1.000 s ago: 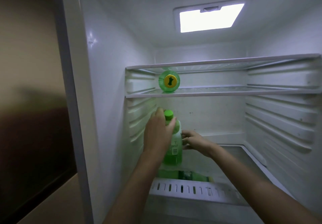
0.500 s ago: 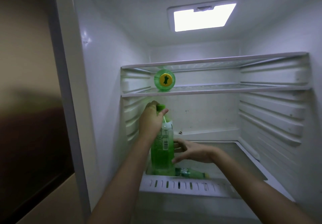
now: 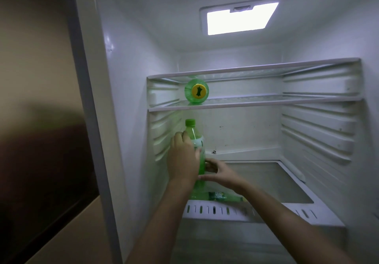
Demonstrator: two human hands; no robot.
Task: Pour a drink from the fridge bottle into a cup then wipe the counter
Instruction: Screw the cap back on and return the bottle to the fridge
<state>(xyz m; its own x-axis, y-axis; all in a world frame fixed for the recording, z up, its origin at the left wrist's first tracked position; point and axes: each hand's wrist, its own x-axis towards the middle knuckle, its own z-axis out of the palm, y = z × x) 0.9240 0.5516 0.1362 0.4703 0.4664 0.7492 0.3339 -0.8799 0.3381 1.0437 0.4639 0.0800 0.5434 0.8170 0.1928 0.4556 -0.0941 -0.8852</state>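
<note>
We see an open fridge (image 3: pixel 131 79), lit by the ceiling lamp (image 3: pixel 240 18). The green bottle (image 3: pixel 194 138) stands upright at the left of the lower compartment, close to the left wall, with its green cap (image 3: pixel 190 122) on. It stays inside the fridge, above the lower glass shelf (image 3: pixel 276 181). We cannot tell if its base rests on that shelf or is just off it.

The left hand (image 3: pixel 183 159) wraps the bottle's middle from the left, with fingers curled over the shoulder and the white label. The right hand (image 3: pixel 219 171) holds it lower down from the right, with fingers curled against the side and the thumb across the front. Both hands are closed round the bottle.

A second green bottle (image 3: pixel 225 197) lies on its side on the lower shelf, just beside the upright one's base and behind the slotted white strip (image 3: pixel 215 210). A third bottle (image 3: pixel 196 92) lies on the upper glass shelf (image 3: pixel 256 103), at its left end, with its yellow cap facing us. It is well above the held bottle and apart from it.
</note>
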